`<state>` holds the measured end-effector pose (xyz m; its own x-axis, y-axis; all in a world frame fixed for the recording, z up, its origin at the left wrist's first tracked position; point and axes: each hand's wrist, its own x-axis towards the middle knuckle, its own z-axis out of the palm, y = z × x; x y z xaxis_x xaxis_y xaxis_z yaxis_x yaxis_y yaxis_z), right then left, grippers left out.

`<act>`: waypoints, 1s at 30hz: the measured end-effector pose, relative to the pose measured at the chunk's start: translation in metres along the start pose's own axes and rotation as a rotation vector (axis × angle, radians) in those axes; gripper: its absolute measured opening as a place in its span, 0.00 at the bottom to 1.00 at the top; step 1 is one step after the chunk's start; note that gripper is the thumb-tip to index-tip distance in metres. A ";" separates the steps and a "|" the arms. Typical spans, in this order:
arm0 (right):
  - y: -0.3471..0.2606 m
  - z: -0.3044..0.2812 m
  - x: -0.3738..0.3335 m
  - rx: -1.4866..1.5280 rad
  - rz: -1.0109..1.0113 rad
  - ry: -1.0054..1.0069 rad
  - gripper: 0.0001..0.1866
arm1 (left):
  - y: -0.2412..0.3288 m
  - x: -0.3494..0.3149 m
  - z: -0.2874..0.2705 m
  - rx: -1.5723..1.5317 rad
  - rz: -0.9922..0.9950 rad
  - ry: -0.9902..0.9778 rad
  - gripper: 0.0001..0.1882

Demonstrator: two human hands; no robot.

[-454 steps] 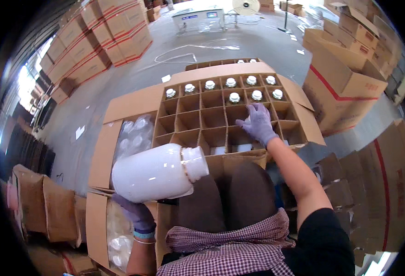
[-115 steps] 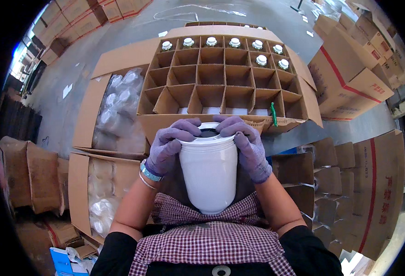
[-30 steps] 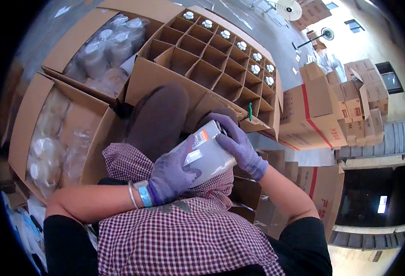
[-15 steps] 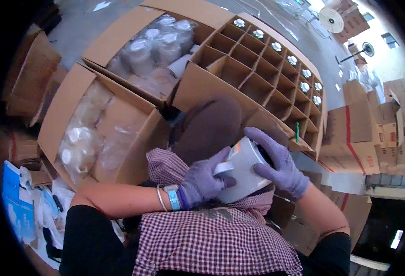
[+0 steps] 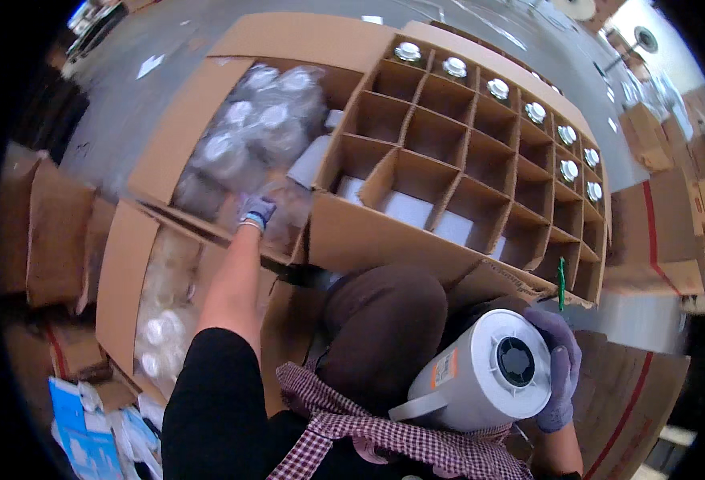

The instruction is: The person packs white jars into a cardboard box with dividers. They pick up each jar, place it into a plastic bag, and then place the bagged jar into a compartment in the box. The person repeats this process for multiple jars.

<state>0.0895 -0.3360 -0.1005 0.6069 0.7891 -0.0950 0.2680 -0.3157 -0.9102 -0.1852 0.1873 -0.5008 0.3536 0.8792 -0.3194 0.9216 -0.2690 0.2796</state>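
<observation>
My right hand (image 5: pixel 562 368), in a purple glove, grips a white jug (image 5: pixel 468 376) by the side of its round end. The jug lies tilted over my lap, with its handle (image 5: pixel 418 406) toward the lower left and an orange label on its side. A dark round piece sits in the middle of the end facing up. My left hand (image 5: pixel 256 210), gloved too, reaches into the carton (image 5: pixel 168 148) at the left, over clear plastic bags beside several bagged white-topped parts (image 5: pixel 240 128). Its fingers are small and blurred, so their grip is unclear.
A large divided carton (image 5: pixel 384 232) stands ahead, with silver-topped items (image 5: pixel 454 67) in its far and right cells. Another open carton (image 5: pixel 124 280) at the left holds bagged parts. A green tie (image 5: pixel 561 284) hangs on the divided carton's near edge. Cartons (image 5: pixel 648 232) stand right.
My left hand has let go of the jug and reached forward into the left carton. The jug has turned so its round end faces up, and moved right and nearer with my right hand.
</observation>
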 end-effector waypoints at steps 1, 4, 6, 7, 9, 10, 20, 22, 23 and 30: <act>0.007 0.007 0.014 0.048 0.005 0.001 0.35 | -0.031 0.017 0.006 -0.036 -0.074 0.028 0.24; 0.020 0.000 0.040 0.099 0.049 -0.039 0.32 | -0.049 0.041 0.026 -0.784 -0.136 0.007 0.22; 0.012 -0.007 0.042 0.143 0.083 0.060 0.31 | 0.052 0.021 0.001 -1.460 -0.111 -0.076 0.21; 0.008 -0.011 0.045 0.184 0.092 0.100 0.30 | 0.073 -0.008 -0.025 -1.534 0.017 -0.120 0.21; -0.004 -0.020 0.069 0.098 0.050 -0.014 0.27 | 0.113 -0.071 -0.081 -1.682 0.268 -0.238 0.20; -0.013 -0.017 0.088 0.129 0.049 -0.089 0.27 | 0.128 -0.101 -0.111 -1.727 0.298 -0.236 0.22; -0.065 0.118 0.169 -0.324 -0.513 -0.408 0.34 | 0.255 -0.336 -0.254 -1.594 0.782 -0.085 0.48; -0.072 0.098 0.183 -0.479 -0.499 -0.311 0.26 | 0.269 -0.342 -0.261 -1.545 0.830 0.044 0.48; -0.080 0.079 0.186 -0.619 -0.420 -0.222 0.22 | 0.277 -0.343 -0.265 -1.518 0.858 0.112 0.48; 0.076 0.010 0.170 -0.651 -0.619 0.356 0.15 | 0.258 -0.261 -0.180 -0.590 1.049 0.118 0.19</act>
<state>0.2053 -0.2205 -0.1904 0.3817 0.7417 0.5515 0.9136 -0.2125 -0.3466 -0.0686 -0.0413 -0.1826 0.8406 0.3796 0.3865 -0.0306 -0.6791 0.7334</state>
